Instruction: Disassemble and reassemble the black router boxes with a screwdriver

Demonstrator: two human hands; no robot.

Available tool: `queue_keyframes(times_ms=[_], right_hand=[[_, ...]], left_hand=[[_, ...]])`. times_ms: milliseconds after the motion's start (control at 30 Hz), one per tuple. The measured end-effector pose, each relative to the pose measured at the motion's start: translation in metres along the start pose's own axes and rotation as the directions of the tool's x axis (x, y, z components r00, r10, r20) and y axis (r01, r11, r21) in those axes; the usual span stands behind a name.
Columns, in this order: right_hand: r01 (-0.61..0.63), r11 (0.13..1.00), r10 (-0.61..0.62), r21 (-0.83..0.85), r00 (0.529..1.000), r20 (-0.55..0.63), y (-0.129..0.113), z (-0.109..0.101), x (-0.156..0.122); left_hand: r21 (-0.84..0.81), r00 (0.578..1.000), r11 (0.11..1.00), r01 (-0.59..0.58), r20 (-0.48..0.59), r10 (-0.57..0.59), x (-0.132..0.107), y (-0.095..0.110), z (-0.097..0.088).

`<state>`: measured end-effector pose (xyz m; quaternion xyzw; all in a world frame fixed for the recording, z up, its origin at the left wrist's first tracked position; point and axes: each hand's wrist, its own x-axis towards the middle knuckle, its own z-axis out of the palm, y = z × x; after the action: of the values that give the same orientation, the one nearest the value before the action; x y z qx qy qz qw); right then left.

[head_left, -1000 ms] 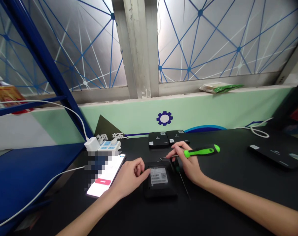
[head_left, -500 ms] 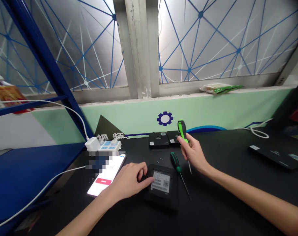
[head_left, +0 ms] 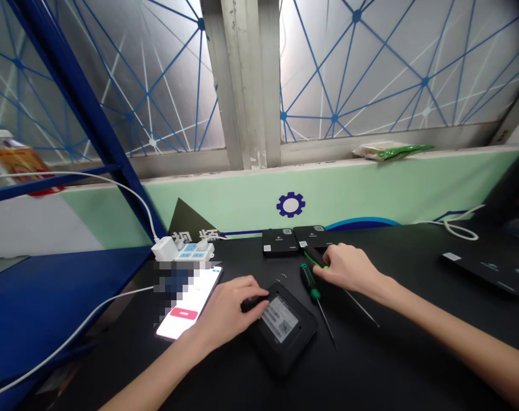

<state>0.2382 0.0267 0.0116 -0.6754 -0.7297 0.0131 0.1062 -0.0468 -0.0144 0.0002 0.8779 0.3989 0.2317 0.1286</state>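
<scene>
My left hand [head_left: 240, 308] has its thumb and fingers closed on the left edge of a flat black box [head_left: 291, 354], which lies turned at an angle on the table with its white label upward. My right hand [head_left: 349, 265] is wrapped round a black and bright green screwdriver [head_left: 314, 257], held low over the table with its shaft pointing toward the front right. Between the hands a dark green-handled screwdriver [head_left: 309, 278] lies on the tabletop. Behind the box are a couple of tiny screws [head_left: 284, 275].
Two black boxes [head_left: 280, 242] stand side by side at the back. A lit phone [head_left: 184, 314] lies left of my left hand, near a white power strip [head_left: 194, 251] with a charger and cables. Another black box [head_left: 488, 273] lies at the right.
My right hand has lowered the bright green screwdriver from upright to nearly flat, toward the table. My left hand has closed on the box's edge, and the box has turned.
</scene>
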Motion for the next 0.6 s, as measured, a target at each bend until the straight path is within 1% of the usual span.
queue_keyframes(times_ms=[133, 233, 300, 367, 467, 600], right_hand=[[0.002, 0.999, 0.001, -0.052, 0.998, 0.066, 0.000, 0.002, -0.003], [0.017, 0.995, -0.010, -0.094, 0.997, 0.078, 0.001, 0.006, -0.003], [0.020, 0.993, -0.010, -0.117, 0.997, 0.083, 0.002, 0.009, -0.003], [0.024, 0.991, -0.013, -0.132, 0.996, 0.083, 0.002, 0.010, -0.002], [0.036, 0.990, -0.025, -0.136, 0.996, 0.081, 0.002, 0.013, -0.002], [0.056, 0.991, -0.046, -0.123, 0.996, 0.079, 0.002, 0.015, -0.002]], left_hand=[[0.085, 0.991, 0.988, -0.129, 0.044, 0.126, -0.001, 0.005, -0.003], [0.115, 0.986, 0.979, -0.167, 0.024, 0.165, -0.001, 0.003, -0.001], [0.138, 0.985, 0.977, -0.165, -0.023, 0.170, -0.001, 0.001, 0.001], [0.153, 0.984, 0.974, -0.168, -0.034, 0.175, -0.001, 0.000, 0.002], [0.164, 0.988, 0.974, -0.155, 0.008, 0.156, -0.002, 0.005, 0.001], [0.155, 0.992, 0.983, -0.098, 0.100, 0.083, -0.005, 0.015, -0.002]])
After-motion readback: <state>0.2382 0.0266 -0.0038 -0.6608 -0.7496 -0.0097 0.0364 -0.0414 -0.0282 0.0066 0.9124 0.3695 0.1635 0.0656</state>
